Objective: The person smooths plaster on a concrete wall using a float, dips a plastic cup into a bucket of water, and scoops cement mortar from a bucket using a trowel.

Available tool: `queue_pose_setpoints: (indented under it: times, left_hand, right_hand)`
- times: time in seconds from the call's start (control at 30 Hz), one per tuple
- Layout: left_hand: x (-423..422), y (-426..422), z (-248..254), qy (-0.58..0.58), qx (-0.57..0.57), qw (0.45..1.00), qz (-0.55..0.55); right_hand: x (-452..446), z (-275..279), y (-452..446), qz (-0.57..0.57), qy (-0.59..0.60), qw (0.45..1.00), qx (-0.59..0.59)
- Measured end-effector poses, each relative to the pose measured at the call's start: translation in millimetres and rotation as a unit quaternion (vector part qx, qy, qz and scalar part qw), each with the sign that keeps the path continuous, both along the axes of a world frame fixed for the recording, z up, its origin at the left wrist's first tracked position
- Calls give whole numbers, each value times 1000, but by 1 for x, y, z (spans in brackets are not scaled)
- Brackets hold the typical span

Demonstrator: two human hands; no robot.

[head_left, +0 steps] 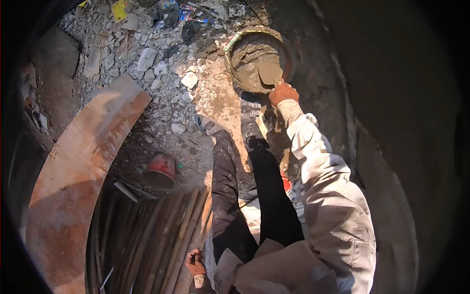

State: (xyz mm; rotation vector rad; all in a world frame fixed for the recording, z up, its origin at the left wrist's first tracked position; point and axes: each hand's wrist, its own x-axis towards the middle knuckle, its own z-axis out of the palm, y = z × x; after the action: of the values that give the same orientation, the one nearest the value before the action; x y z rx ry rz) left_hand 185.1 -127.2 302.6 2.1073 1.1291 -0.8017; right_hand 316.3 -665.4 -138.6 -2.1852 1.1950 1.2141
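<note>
My right hand (284, 94) grips the handle of a trowel (270, 73), its fingers wrapped round it. The trowel's flat blade lies against wet mortar (249, 53) inside a round tub (228, 58), and both blade and tub wall are smeared with it. Low in the view, my left hand (196, 262) hangs beside my left leg with its fingers curled in. Nothing shows in that hand, and it is near several long poles (183, 230).
A curved wooden board (88, 152) stands on the left. Rubble (147, 60) covers the ground ahead. A red bucket (160, 170) lies left of my legs, and another red object (286, 182) is partly hidden behind my right leg. A dark wall-like surface (391, 98) runs along the right.
</note>
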Motion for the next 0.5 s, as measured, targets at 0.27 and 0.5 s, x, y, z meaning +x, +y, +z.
queue_pose_setpoints:
  times: [0.27, 0.5]
  left_hand:
    - [-22, 29, -17, -19, -44, 998, 29]
    - [-20, 65, -14, -59, -49, 997, 29]
  right_hand:
    - [23, -69, -8, -39, -100, 994, 26]
    - [-9, -32, 33, -53, -288, 950, -110]
